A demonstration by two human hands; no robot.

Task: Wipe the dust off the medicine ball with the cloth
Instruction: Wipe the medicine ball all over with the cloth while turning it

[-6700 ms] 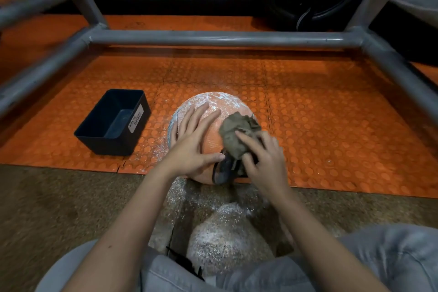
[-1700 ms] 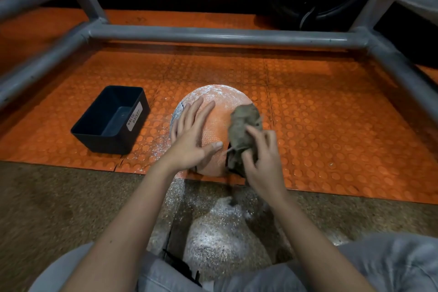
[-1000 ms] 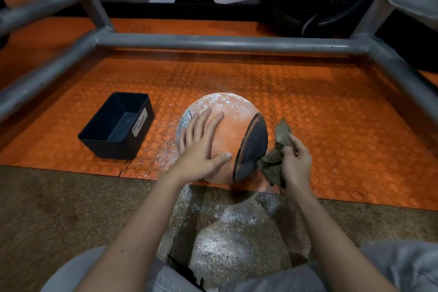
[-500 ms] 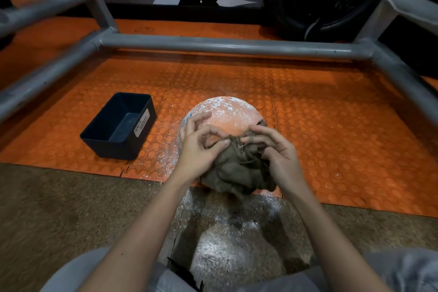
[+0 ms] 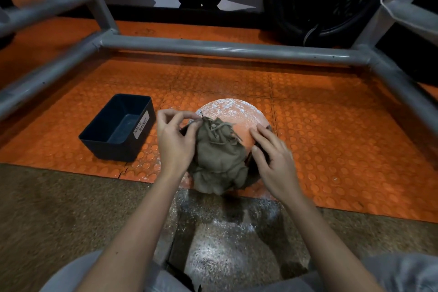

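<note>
my left hand (image 5: 175, 143) pinched the cloth (image 5: 218, 157) draped over the dusty medicine ball (image 5: 233, 111); my right hand (image 5: 272, 163) rested straight-fingered on the ball.

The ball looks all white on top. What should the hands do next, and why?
Probably slide the cloth up over the far top of the medicine ball, where white dust shows. The left hand pinches the cloth's frayed edge, and the right hand rests on the ball, steadying it.
</note>
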